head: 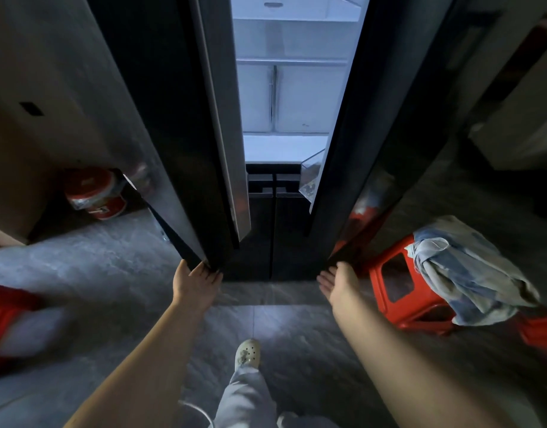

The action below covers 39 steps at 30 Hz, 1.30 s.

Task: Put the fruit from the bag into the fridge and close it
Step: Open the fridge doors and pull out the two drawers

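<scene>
Fridge (296, 97) seen from above by a person standing right in front of it, its two tall dark upper doors swung partway out so that a narrow lit strip of white interior shows between them. The left hand (196, 279) holds the bottom corner of the left door (173, 118), thumb on the outer face and fingers curled round the edge. The right hand (337, 282) lies flat against the bottom edge of the right door (374, 149), fingers straight and close together, gripping nothing. The visible shelves and drawers inside look bare and white. A clear door bin (312, 176) on the inside of the right door holds something dark that is too dim to identify. No fruit can be made out anywhere, and no bag is clearly recognisable. A crumpled blue and white cloth bundle (463, 273) sits on a red stool (389, 304) just right of the fridge, and whether that is the bag cannot be told. A red tin (93, 193) stands on the grey floor (111, 267) to the left, and one foot in a pale shoe (249, 353) steps forward below. Judging by this, neither hand carries fruit. With both hands on the doors, the step in hand concerns the doors themselves. Whether the fruit is already stored out of sight or not yet loaded cannot be decided, but the doors are certainly not closed, so at least that part is left.
</scene>
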Motion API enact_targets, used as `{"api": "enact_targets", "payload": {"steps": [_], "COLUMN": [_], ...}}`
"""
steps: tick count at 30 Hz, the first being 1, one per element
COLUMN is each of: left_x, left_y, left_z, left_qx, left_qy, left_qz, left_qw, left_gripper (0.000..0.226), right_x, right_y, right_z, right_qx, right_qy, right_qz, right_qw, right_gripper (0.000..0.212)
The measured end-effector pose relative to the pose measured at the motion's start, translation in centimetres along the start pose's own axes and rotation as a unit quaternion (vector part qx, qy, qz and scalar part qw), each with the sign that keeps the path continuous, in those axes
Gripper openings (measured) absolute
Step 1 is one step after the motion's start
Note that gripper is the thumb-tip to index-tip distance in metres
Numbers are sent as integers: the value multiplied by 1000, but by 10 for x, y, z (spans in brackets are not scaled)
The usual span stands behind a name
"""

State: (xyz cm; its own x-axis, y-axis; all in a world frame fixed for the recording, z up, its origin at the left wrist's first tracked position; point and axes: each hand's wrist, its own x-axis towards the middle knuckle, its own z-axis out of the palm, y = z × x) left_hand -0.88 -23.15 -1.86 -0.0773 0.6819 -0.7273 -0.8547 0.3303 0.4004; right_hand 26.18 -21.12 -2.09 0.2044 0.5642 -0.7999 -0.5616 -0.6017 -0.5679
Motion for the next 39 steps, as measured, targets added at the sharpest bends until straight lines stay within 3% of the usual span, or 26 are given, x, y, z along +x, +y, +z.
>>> {"api": "enact_targets", "payload": {"steps": [2,4,8,13,17,21,27,33,36,39], "left_x": [-2,-6,-20,-41,-58,-86,-110,-119,-126,-138], "left_y": [-1,0,4,7,7,-4,2,19,25,25], "left_z": [-8,-15,-25,-34,-34,-23,-18,-21,-22,-17], "left_qx": [-13,-26,-57,-31,21,63,-51,-62,91,337], "left_qy": [7,16,11,41,59,7,-65,-141,-125,-93], "left_qz": [14,18,33,61,76,66,48,83,162,281], "left_qw": [1000,999,998,997,995,996,995,985,975,894], "left_gripper": [67,67,66,61,57,53,59,56,50,40], "right_x": [-21,-42,-85,-121,-130,-131,-134,-138,-136,-127], "right_y": [9,11,-1,-4,11,21,33,43,39,31], "right_z": [13,30,67,107,123,123,125,133,143,156], "right_qx": [-76,-167,-295,-356,-358,-356,-389,-446,-491,-529], "right_qy": [-66,-130,-252,-368,-388,-387,-417,-453,-424,-366], "right_qz": [1,-82,-260,-317,-324,-341,-343,-339,-396,-447], "right_qw": [995,974,884,798,785,779,747,694,650,621], "right_gripper": [41,39,41,52,57,55,52,51,46,47]}}
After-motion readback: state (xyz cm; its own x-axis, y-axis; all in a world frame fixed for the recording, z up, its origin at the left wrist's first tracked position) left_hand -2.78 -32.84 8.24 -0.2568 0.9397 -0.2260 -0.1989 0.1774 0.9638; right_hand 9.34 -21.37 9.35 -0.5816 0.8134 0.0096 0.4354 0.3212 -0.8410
